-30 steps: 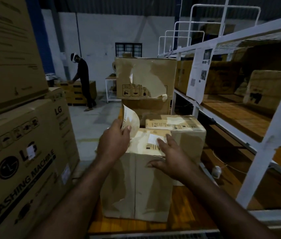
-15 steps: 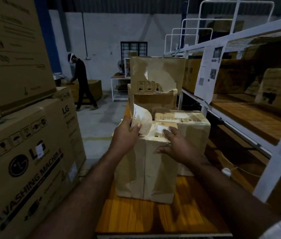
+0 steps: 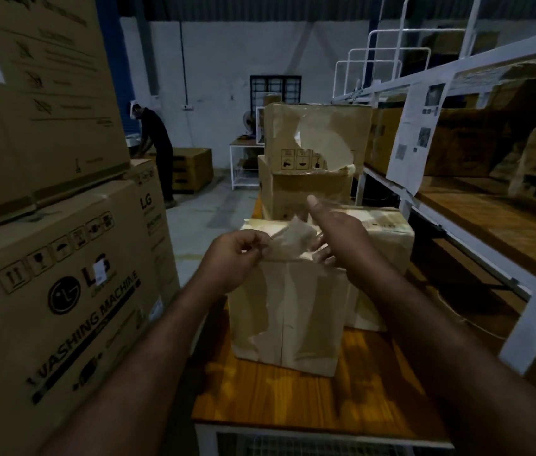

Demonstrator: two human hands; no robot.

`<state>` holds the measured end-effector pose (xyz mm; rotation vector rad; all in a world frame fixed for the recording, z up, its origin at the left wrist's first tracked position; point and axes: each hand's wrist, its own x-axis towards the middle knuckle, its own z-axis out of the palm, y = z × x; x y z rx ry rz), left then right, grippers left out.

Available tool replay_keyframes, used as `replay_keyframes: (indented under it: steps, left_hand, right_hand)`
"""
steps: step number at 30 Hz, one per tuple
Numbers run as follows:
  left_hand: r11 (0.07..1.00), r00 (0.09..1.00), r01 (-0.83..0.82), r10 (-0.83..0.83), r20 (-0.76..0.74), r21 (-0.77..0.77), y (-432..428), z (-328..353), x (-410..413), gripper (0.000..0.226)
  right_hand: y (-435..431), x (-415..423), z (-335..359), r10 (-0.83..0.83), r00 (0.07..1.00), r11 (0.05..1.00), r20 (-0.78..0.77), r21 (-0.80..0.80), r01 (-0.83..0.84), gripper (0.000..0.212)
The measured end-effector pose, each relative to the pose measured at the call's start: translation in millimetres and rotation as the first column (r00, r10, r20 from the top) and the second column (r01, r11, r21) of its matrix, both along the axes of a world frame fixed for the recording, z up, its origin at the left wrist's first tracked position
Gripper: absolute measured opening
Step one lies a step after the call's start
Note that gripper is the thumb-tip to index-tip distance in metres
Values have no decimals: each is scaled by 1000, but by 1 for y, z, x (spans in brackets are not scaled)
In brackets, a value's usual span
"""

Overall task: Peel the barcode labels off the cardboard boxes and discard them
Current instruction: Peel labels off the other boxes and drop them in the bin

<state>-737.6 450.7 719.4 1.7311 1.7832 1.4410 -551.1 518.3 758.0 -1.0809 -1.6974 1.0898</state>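
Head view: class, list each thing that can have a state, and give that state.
Front cardboard box, upright, closed.
Peeled label, lifted above that box, blurred.
Left hand, pinches the peeled label.
Right hand, fingers straight, index raised.
Rear top box, closed, surface paper torn.
LG washing machine box, closed, another box stacked on it.

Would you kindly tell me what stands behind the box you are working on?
Behind the near box, offset right, sits a second box; farther back, a stack of two boxes. The left hand, right hand and peeled label cover the near box's rear top edge.
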Motion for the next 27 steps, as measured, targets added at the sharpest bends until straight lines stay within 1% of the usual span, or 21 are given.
replay_keyframes:
  steps: [1,2,3,5,6,8,9,11,12,13,14,15,16,17,18,20,22,24,25,26,27]
  left_hand:
    - [998,997,-29,33,-71,60,-7,-4,-4,19]
    - [991,982,-48,70,-174,127,-15,-8,-10,21]
    - [979,952,-67,121,-282,191,-25,-13,-14,22]
    - [952,869,-131,244,-430,275,-49,-26,-21,24]
    - [937,830,-179,307,-466,299,-64,-34,-24,25]
    - [907,777,-269,404,-484,326,-95,-54,-31,24]
    - [902,760,-306,424,-492,305,-113,-64,-34,24]
    - [908,756,-382,414,-507,172,-153,-87,-37,23]
    - [900,770,-425,413,-487,92,-176,-99,-36,22]
    - [883,792,-469,428,-436,16,-199,-111,-34,25]
    - [858,820,-509,460,-340,-67,-222,-122,-31,30]
    - [825,830,-548,516,-214,-137,-244,-131,-28,35]
    - [783,806,-591,577,-130,-194,-264,-139,-26,38]
    - [739,776,-624,624,-90,-252,-283,-148,-26,39]
    - [700,752,-648,649,-111,-299,-302,-157,-27,35]
    - [616,713,-690,669,-211,-379,-340,-178,-32,29]
    - [543,680,-719,678,-279,-434,-374,-197,-38,35]
    - [510,686,-704,670,-284,-495,-401,-213,-40,34]
    - [504,691,-694,668,-278,-514,-413,-220,-40,34]
    - [487,688,-687,675,-267,-539,-425,-229,-39,35]
    - [460,683,-680,681,-265,-571,-436,-241,-39,36]
  right_hand:
    - [-7,-4,2,49,998,994,-34,-94,-52,58]
    - [-13,-8,3,85,995,982,-56,-163,-93,51]
    - [-19,-13,1,116,990,969,-80,-211,-131,40]
    - [-27,-28,-10,193,976,942,-103,-258,-214,11]
    - [-33,-36,-17,236,968,931,-88,-264,-251,4]
    - [-46,-54,-34,321,945,906,-52,-272,-323,15]
    - [-55,-64,-44,373,927,890,-33,-271,-367,17]
    - [-75,-86,-67,489,872,844,32,-271,-464,19]
    - [-86,-98,-82,543,837,816,68,-279,-507,20]
    - [-98,-110,-97,584,805,793,109,-288,-536,20]
    - [-113,-120,-110,621,770,769,147,-302,-563,19]
    - [-128,-128,-124,658,732,742,179,-320,-589,17]
    - [-144,-138,-140,686,701,717,193,-339,-609,14]
    - [-160,-145,-152,709,675,696,206,-363,-620,11]
    - [-177,-154,-167,725,654,678,216,-384,-626,11]
    - [-210,-168,-192,755,598,652,269,-399,-645,20]
    - [-239,-180,-221,802,514,597,304,-447,-666,25]
    - [-266,-187,-246,832,422,554,362,-484,-677,26]
    - [-278,-190,-259,836,391,544,385,-490,-681,26]
    - [-292,-192,-270,837,374,541,401,-494,-681,25]
    - [-307,-191,-275,839,380,539,389,-513,-668,25]
